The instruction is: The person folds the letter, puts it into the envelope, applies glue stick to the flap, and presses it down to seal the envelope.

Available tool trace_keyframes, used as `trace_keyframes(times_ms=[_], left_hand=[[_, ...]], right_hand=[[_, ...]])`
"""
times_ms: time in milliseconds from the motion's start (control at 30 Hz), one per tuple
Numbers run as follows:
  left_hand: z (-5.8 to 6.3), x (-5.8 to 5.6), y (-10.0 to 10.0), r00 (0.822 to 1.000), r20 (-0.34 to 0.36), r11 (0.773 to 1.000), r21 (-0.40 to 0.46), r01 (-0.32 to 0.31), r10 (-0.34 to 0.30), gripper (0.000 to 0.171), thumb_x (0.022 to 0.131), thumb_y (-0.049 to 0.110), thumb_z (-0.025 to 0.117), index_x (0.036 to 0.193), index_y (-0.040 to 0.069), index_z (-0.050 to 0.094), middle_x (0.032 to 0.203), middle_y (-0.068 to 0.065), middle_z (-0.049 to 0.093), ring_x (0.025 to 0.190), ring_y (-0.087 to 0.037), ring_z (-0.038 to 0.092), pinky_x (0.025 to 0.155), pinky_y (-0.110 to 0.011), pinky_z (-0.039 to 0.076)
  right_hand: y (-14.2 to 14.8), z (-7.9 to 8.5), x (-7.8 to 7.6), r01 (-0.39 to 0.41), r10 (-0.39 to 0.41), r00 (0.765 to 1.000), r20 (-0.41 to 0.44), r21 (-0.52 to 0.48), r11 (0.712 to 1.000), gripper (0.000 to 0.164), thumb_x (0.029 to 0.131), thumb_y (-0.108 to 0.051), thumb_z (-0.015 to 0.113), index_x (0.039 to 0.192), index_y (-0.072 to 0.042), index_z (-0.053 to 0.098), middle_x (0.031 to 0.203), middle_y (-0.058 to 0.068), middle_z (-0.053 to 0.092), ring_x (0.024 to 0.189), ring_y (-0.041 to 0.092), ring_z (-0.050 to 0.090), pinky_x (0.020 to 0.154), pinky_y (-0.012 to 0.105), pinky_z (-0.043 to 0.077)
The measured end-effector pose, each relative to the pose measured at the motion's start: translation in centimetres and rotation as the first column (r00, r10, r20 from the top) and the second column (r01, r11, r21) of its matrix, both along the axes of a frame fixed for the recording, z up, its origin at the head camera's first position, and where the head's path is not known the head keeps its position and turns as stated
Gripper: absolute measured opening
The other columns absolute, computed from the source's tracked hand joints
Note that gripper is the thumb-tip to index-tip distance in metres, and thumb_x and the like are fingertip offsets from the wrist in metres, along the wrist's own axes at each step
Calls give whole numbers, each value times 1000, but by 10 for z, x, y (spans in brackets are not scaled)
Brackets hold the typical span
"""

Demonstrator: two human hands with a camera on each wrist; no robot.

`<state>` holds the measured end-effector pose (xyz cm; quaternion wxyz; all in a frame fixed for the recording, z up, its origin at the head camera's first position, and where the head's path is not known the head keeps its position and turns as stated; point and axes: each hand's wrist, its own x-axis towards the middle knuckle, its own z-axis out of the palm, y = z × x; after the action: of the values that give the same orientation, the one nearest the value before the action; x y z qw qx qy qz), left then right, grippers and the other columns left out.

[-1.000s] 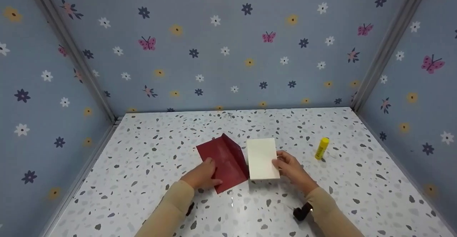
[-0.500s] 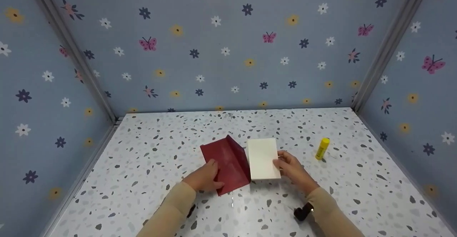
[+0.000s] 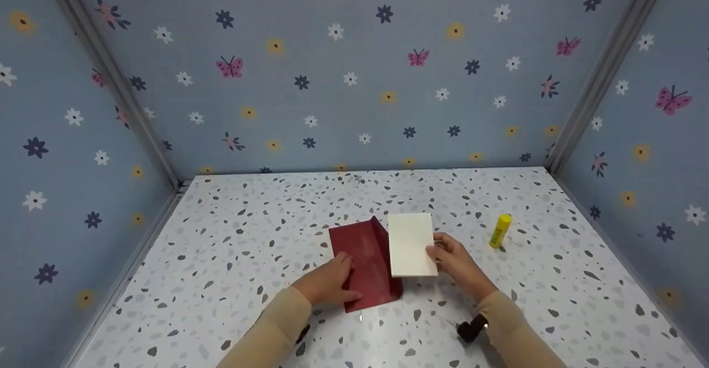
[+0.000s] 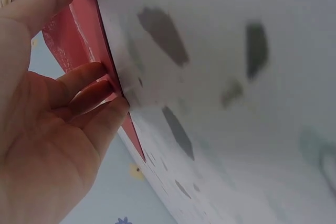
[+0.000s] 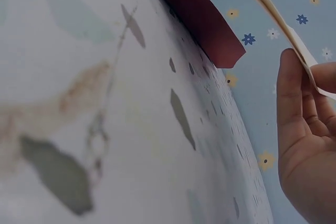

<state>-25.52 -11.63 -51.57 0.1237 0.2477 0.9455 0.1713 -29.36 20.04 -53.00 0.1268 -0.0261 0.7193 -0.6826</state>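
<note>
A dark red envelope (image 3: 367, 268) lies on the speckled table, its flap (image 5: 206, 23) standing up along the right side. My left hand (image 3: 328, 280) rests on the envelope's left part, thumb and fingers spread. In the left wrist view, the left hand's fingertips (image 4: 116, 109) touch it near the edge. My right hand (image 3: 455, 257) pinches a folded cream card (image 3: 412, 245) by its right edge, thumb on the front. Seen from the right wrist, the card (image 5: 281, 19) is held above the table and its layers part slightly. In the head view it overlaps the envelope's flap.
A yellow glue stick (image 3: 500, 231) stands on the table (image 3: 238, 279) to the right of the right hand. Blue walls (image 3: 354, 69) with flowers and butterflies enclose the table at the back and sides. Black wrist gear (image 3: 471, 328) shows under the right sleeve.
My left hand has slid the envelope to the right and slightly nearer me, turning it straighter, so its flap comes behind the card. The card has shifted slightly right in my right hand.
</note>
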Motion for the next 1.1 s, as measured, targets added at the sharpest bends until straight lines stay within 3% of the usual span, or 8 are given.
trace_keyframes(times_ms=[233,500,867,1100], left_hand=[[-1,2,7,1000,14,1000,-6,-1,1,72,89,51,73,135,2,47,117,0,45,100,-14,51,92,-32,49],[-3,1,12,1000,30,1000,12,5,-6,80,89,53,71,145,3,43,123,0,45,105,-13,49,97,-32,48],[-6,-3,14,1000,9,990,139,12,-13,47,97,39,66,128,5,58,124,-1,51,109,-15,54,101,-35,46],[-8,-9,9,999,49,956,293,-21,7,32,94,30,71,120,12,66,115,2,55,110,-18,55,102,-38,45]], right_hand=[[2,-1,0,37,-37,999,31,-3,999,41,100,-20,60,135,-2,50,122,16,62,105,25,63,86,37,54],[6,-3,1,18,-17,999,30,-18,1000,42,101,-24,61,137,-4,50,126,16,61,109,27,63,91,40,53],[7,-6,1,23,-23,1000,1,-40,999,42,101,-20,60,135,1,48,117,17,61,100,25,64,82,38,56],[9,-4,1,41,-40,999,26,-16,999,41,100,-21,60,134,-1,50,121,17,61,105,26,64,86,39,55]])
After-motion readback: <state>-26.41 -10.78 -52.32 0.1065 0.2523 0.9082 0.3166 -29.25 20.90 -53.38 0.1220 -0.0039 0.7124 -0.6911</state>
